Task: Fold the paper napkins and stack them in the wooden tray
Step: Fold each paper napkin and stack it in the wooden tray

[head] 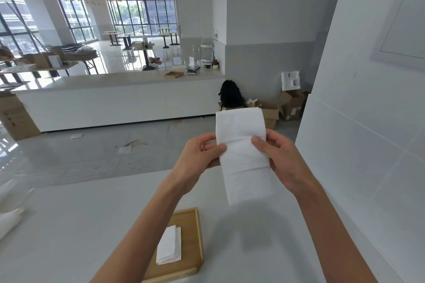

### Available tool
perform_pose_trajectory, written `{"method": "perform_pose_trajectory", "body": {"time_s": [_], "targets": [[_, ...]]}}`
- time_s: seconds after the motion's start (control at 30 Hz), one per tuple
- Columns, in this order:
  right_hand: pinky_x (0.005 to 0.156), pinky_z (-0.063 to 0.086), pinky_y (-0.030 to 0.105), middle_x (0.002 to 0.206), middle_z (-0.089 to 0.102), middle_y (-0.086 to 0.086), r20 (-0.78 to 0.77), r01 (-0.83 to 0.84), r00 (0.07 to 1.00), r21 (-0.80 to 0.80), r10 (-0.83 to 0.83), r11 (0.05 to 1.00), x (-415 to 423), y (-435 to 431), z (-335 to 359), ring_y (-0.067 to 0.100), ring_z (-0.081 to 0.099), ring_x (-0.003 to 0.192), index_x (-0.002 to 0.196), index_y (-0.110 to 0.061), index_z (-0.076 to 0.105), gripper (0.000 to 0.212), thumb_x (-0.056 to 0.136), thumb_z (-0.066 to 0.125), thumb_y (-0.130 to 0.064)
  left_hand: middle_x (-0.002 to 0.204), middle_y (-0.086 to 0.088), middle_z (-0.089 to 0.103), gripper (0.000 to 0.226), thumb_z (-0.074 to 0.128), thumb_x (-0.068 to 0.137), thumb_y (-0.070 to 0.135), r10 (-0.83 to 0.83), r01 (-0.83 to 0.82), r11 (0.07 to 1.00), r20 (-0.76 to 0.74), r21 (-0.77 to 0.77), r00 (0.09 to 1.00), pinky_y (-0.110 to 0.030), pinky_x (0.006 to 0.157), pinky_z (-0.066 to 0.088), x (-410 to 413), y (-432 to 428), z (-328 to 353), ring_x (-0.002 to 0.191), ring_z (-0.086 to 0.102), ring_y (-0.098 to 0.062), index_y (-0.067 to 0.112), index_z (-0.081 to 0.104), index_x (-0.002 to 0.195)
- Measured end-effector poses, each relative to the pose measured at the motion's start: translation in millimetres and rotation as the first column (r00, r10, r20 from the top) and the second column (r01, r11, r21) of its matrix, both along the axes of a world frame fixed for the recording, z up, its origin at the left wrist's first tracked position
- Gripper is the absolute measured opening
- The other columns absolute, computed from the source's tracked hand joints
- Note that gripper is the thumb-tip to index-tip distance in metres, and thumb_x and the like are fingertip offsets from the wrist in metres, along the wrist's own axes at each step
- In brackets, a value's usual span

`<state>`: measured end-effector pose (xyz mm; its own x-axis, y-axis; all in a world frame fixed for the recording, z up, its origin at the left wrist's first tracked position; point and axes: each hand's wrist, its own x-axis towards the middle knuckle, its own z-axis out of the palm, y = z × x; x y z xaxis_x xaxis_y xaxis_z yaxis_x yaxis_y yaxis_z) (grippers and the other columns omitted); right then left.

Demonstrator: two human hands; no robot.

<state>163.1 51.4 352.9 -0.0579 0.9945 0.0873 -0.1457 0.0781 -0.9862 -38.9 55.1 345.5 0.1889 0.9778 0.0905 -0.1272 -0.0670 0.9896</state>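
A white paper napkin (242,158), a long strip with visible creases, is held up in the air above the white table (69,225). My left hand (200,156) pinches its left edge and my right hand (279,158) pinches its right edge, thumbs on the front. Below, near the table's front edge, lies the wooden tray (190,236), partly covered by my left forearm. A small stack of folded napkins (169,246) rests inside the tray toward its left side.
A white wall (368,145) stands close on the right. Crumpled white material (9,220) lies at the table's left edge. Beyond the table are a littered floor, a long white counter (115,99), cardboard boxes (271,110) and a black backpack (231,94).
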Motion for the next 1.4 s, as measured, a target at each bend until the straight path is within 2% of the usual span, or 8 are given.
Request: {"method": "perform_pose_trajectory", "body": {"time_s": [0.4, 0.53, 0.63, 0.87, 1.0, 1.1, 1.23, 1.4], "targets": [[0.057, 0.056, 0.025, 0.104, 0.063, -0.001, 0.043, -0.01, 0.999, 0.145, 0.004, 0.989, 9, -1, 3, 0.021, 0.06, 0.092, 0.076, -0.022, 0.07, 0.035, 0.094, 0.052, 0.003, 0.124, -0.01, 0.072, 0.041, 0.041, 0.098, -0.014, -0.122, 0.108, 0.983, 0.089, 0.151, 0.988, -0.03, 0.091, 0.057, -1, -8, 8, 0.117, 0.067, -0.026, 0.005, 0.071, 0.077], [0.059, 0.057, 0.023, 0.106, 0.064, -0.002, 0.056, 0.044, 0.997, 0.208, -0.057, 0.977, 10, -2, 9, 0.02, 0.06, 0.092, 0.083, -0.017, 0.068, 0.025, 0.094, 0.053, 0.0, 0.132, -0.013, 0.066, 0.017, 0.048, 0.1, 0.002, -0.177, 0.16, 0.984, 0.288, 0.083, 0.941, -0.035, 0.089, 0.057, -2, -6, 7, 0.114, 0.064, -0.031, 0.006, 0.058, 0.113], [0.058, 0.056, 0.021, 0.102, 0.065, -0.004, 0.074, 0.069, 0.993, 0.228, -0.088, 0.971, 11, 1, 10, 0.017, 0.061, 0.089, 0.084, -0.017, 0.069, 0.025, 0.094, 0.054, 0.0, 0.123, -0.009, 0.069, 0.05, 0.059, 0.092, 0.033, -0.18, 0.191, 0.981, 0.205, -0.038, 0.962, -0.039, 0.089, 0.058, 2, -8, 2, 0.106, 0.068, -0.031, 0.011, 0.047, 0.136], [0.065, 0.058, 0.021, 0.109, 0.066, -0.01, 0.153, 0.062, 0.983, 0.218, -0.097, 0.974, 14, 3, 3, 0.017, 0.064, 0.095, 0.103, -0.029, 0.07, 0.028, 0.1, 0.049, -0.011, 0.115, -0.014, 0.075, 0.038, 0.061, 0.096, 0.008, -0.153, 0.156, 0.987, 0.053, -0.05, 0.987, -0.033, 0.084, 0.06, 11, -11, -4, 0.096, 0.073, -0.025, 0.01, 0.049, 0.133], [0.09, 0.058, 0.037, 0.126, 0.063, -0.011, 0.105, 0.013, 0.994, 0.066, -0.02, 0.998, 17, 5, -5, 0.016, 0.063, 0.11, 0.135, -0.042, 0.053, 0.038, 0.1, 0.04, -0.046, 0.113, -0.008, 0.076, 0.034, 0.06, 0.097, 0.006, -0.107, 0.107, 0.994, -0.009, -0.008, 0.994, -0.031, 0.08, 0.06, 9, -10, -2, 0.097, 0.075, -0.025, 0.014, 0.051, 0.129], [0.09, 0.058, 0.04, 0.127, 0.065, -0.003, 0.074, -0.096, 0.992, -0.06, 0.1, 0.994, 18, 3, -9, 0.02, 0.066, 0.111, 0.138, -0.036, 0.049, 0.059, 0.087, 0.037, -0.062, 0.111, -0.005, 0.077, 0.034, 0.06, 0.098, 0.006, -0.047, 0.048, 0.999, -0.036, 0.025, 0.998, -0.036, 0.079, 0.062, 8, -9, 0, 0.097, 0.075, -0.028, 0.018, 0.051, 0.128], [0.081, 0.061, 0.031, 0.12, 0.07, -0.005, 0.14, -0.155, 0.977, -0.062, 0.163, 0.986, 16, -1, -14, 0.019, 0.07, 0.104, 0.134, -0.031, 0.052, 0.051, 0.085, 0.063, -0.039, 0.108, -0.001, 0.078, 0.036, 0.061, 0.097, 0.007, 0.015, -0.012, 0.999, -0.098, 0.04, 0.995, -0.04, 0.08, 0.063, 7, -9, 2, 0.094, 0.076, -0.025, 0.02, 0.052, 0.129], [0.085, 0.06, 0.037, 0.113, 0.076, -0.001, 0.085, -0.123, 0.988, -0.046, 0.126, 0.991, 13, -1, -17, 0.021, 0.073, 0.102, 0.128, -0.021, 0.061, 0.036, 0.093, 0.064, -0.017, 0.113, -0.002, 0.076, 0.046, 0.067, 0.092, 0.005, 0.011, -0.007, 0.999, -0.119, 0.034, 0.993, -0.04, 0.08, 0.063, 4, -7, 2, 0.095, 0.076, -0.024, 0.024, 0.05, 0.131]]}}
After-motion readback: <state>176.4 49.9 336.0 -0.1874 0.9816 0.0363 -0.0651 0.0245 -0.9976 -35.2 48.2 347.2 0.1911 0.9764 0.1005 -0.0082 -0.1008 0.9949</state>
